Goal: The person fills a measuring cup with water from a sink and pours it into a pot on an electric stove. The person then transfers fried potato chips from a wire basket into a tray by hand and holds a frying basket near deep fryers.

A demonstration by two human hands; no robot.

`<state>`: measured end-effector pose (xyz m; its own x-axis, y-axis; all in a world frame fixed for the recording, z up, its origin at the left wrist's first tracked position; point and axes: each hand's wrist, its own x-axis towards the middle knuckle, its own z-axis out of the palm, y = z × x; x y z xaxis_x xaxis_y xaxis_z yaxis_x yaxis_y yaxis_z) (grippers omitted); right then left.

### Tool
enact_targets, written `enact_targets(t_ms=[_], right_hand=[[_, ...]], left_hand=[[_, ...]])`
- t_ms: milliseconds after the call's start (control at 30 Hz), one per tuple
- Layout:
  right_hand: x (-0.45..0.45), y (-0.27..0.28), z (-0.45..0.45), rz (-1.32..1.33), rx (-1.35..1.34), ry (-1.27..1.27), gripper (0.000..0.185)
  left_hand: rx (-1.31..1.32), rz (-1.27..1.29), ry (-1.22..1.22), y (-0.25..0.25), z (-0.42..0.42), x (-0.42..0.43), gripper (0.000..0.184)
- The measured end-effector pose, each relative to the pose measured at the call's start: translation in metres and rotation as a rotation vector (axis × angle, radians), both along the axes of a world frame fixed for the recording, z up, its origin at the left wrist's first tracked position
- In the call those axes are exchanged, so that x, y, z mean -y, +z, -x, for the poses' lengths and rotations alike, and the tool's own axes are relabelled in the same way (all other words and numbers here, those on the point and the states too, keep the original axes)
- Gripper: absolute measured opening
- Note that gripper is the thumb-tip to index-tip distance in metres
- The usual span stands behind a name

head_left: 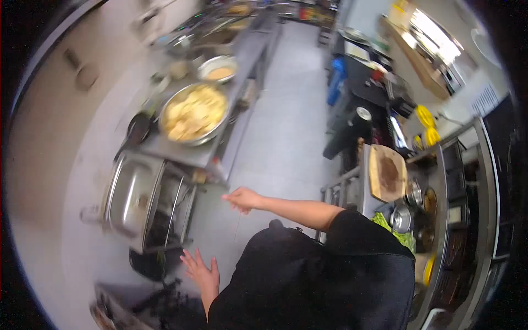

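Note:
My right hand (243, 199) is in mid-air over the floor, just right of the metal counter's near corner. Its fingers are loosely bent and a little apart, and nothing shows in them. Lower down, my left hand (201, 270) is open with fingers spread, holding nothing, close to the steel sink stand. A steel sink basin (131, 192) lies to the left of both hands. Beyond it, a large metal bowl (210, 135) full of pale yellow pieces sits on the counter (159, 147). Behind that bowl is a smaller white bowl (227, 61) with orange-tan contents.
A grey floor aisle (291, 88) runs ahead between two rows of counters. On the right are a wooden cutting board (379, 190), a metal bowl (401, 219), green leaves (406, 240) and yellow-lidded containers (425, 116). A black bin-like object (347, 132) juts toward the aisle.

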<state>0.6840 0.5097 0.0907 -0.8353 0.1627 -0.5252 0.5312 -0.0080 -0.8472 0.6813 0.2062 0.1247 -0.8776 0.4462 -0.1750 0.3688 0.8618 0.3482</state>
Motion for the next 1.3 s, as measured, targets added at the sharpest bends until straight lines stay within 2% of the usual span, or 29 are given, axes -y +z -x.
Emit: enact_targets(t_ms=[33,67,133,233,367,433,567,633,667,733,767,867,967,1100,1200,1267,1300], right_hand=[[-0.045,-0.002,-0.018,0.036,0.026,-0.163,0.040],[-0.080,0.000,-0.035,0.038,0.024,-0.220,0.040],[-0.147,-0.002,-0.072,0.054,-0.074,-0.429,0.038],[-0.204,0.002,-0.106,0.104,-0.078,-0.615,0.036],[-0.250,-0.006,-0.123,0.113,-0.039,-0.596,0.034],[-0.276,-0.023,-0.126,0.019,-0.095,-0.558,0.031],[-0.332,-0.052,-0.130,0.137,-0.106,-0.717,0.030],[-0.366,-0.057,-0.130,0.138,-0.016,-0.830,0.029],[-0.380,-0.052,-0.127,0.142,-0.018,-0.840,0.029],[-0.414,-0.024,-0.126,0.161,0.099,-1.022,0.026],[-0.430,-0.008,-0.121,0.179,0.099,-1.063,0.024],[-0.478,0.003,-0.101,0.140,-0.045,-1.044,0.024],[-0.517,0.002,-0.077,0.065,-0.026,-1.067,0.024],[-0.560,0.004,-0.053,0.183,-0.062,-1.033,0.022],[-0.616,0.006,-0.039,0.235,-0.033,-1.102,0.021],[-0.667,-0.007,-0.039,0.112,-0.062,-1.134,0.025],[-0.696,-0.005,-0.030,0.137,-0.111,-1.149,0.030]], left_hand=[[0.008,-0.016,-0.065,0.000,0.004,-0.035,0.067],[0.009,-0.014,-0.122,0.001,0.009,-0.065,0.067],[-0.049,-0.080,-0.330,-0.002,0.012,-0.144,0.068],[-0.036,-0.163,-0.575,0.020,0.009,-0.259,0.067],[-0.034,-0.234,-0.804,0.035,0.009,-0.372,0.067],[-0.016,-0.262,-0.877,0.034,0.017,-0.413,0.066],[0.048,-0.208,-0.914,0.006,0.058,-0.477,0.067],[0.069,-0.210,-0.922,-0.007,0.092,-0.512,0.070],[0.069,-0.206,-0.933,-0.012,0.111,-0.530,0.070],[0.051,-0.130,-0.917,-0.017,0.142,-0.578,0.072],[0.022,-0.185,-0.916,-0.017,0.157,-0.602,0.070],[-0.069,-0.241,-0.946,-0.014,0.194,-0.681,0.070],[-0.092,-0.295,-0.965,0.002,0.213,-0.751,0.070],[-0.149,-0.350,-1.015,-0.005,0.225,-0.820,0.071],[-0.081,-0.278,-0.949,-0.015,0.225,-0.861,0.072],[-0.051,-0.269,-0.865,-0.015,0.230,-0.892,0.071],[-0.020,-0.255,-0.857,-0.014,0.233,-0.907,0.071]])
